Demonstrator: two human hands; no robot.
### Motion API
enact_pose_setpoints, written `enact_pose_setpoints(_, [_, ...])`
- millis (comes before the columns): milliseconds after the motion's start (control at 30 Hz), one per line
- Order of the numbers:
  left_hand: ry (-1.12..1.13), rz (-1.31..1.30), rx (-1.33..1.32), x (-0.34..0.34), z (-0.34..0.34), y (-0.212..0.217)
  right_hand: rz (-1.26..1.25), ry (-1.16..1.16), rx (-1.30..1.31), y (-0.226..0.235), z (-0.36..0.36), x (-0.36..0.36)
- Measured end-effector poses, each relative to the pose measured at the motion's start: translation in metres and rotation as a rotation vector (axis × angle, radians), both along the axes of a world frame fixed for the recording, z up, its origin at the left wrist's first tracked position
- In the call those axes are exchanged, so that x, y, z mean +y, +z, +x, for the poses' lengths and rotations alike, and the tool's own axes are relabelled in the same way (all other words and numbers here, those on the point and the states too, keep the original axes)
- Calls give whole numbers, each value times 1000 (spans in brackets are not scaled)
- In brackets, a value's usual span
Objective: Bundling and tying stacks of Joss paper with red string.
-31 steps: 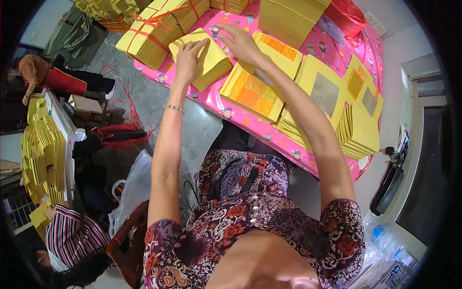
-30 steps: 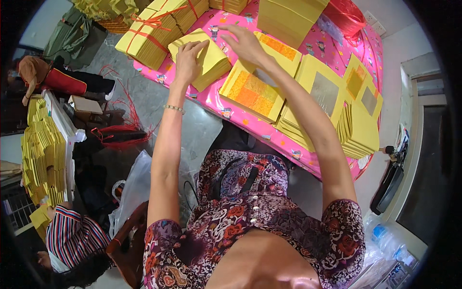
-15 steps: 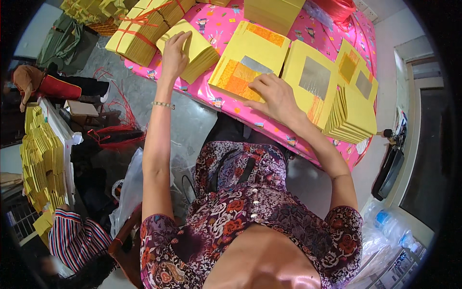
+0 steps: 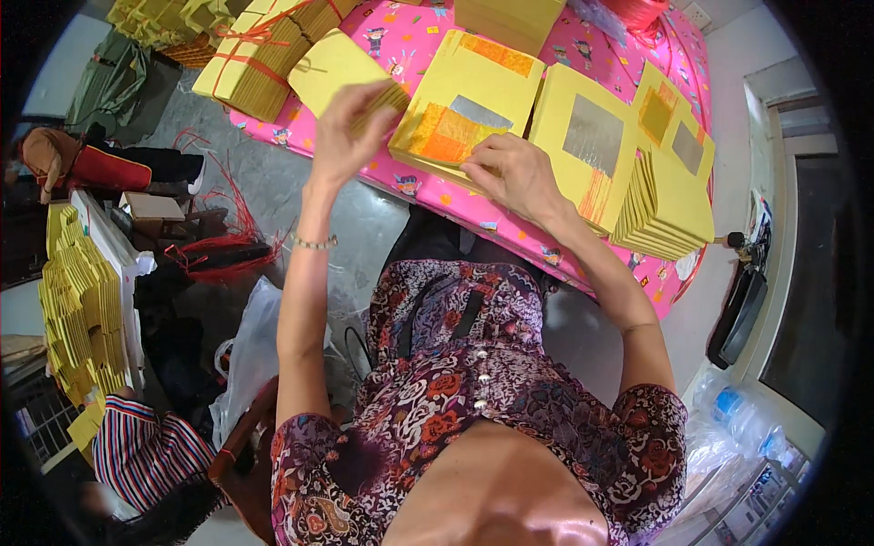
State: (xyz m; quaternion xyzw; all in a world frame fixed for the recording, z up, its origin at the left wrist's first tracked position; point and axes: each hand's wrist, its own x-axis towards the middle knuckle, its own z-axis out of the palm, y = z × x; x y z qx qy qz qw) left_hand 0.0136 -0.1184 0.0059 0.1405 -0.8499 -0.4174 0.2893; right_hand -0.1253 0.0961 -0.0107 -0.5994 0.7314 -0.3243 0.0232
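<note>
On the pink table lies a stack of yellow paper sheets (image 4: 447,80) with orange and silver patches. My right hand (image 4: 520,176) is at its near edge, thumb and forefinger pinched on the top sheet's edge. My left hand (image 4: 350,136) hangs just left of this stack, slightly blurred, fingers apart and holding nothing. Beyond it sits a stack of folded yellow paper (image 4: 332,68), partly hidden by that hand. To the right of the pinched stack is another yellow stack (image 4: 552,141) with a silver square and orange streaks.
Red-tied yellow bundles (image 4: 246,77) stand at the far left. Fanned yellow packets (image 4: 669,205) lie at the right. Red cord (image 4: 637,14) lies at the back. On the left are a person in a striped sleeve (image 4: 150,455), a yellow paper pile (image 4: 82,300) and red strings (image 4: 241,218).
My left hand has come off the folded yellow stack, moving nearer and right. My right hand has closed into a tighter pinch, and the orange-patched sheet's near part looks shifted.
</note>
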Motion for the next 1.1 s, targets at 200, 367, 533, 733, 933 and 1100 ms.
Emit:
enact_pose_setpoints(200, [-179, -225, -158, 28, 10, -20, 91, -24, -116, 4, -3, -4])
enact_pose_setpoints(367, [-160, -215, -146, 28, 9, -26, 126, -77, -229, 4, -4, -5])
enact_pose_setpoints(533, [-146, -196, -142, 28, 9, -28, 144, -78, -257, 6, -5, -6])
enact_pose_setpoints(733, [-157, -212, -162, 27, 9, -28, 163, -79, -273, 8, -6, -6])
enact_pose_setpoints(933, [-153, -210, -172, 28, 9, -29, 147, -76, -276, 5, -7, -7])
enact_pose_setpoints(1100, [-147, -223, -150, 29, 9, -28, 136, -73, -261, 6, -7, -6])
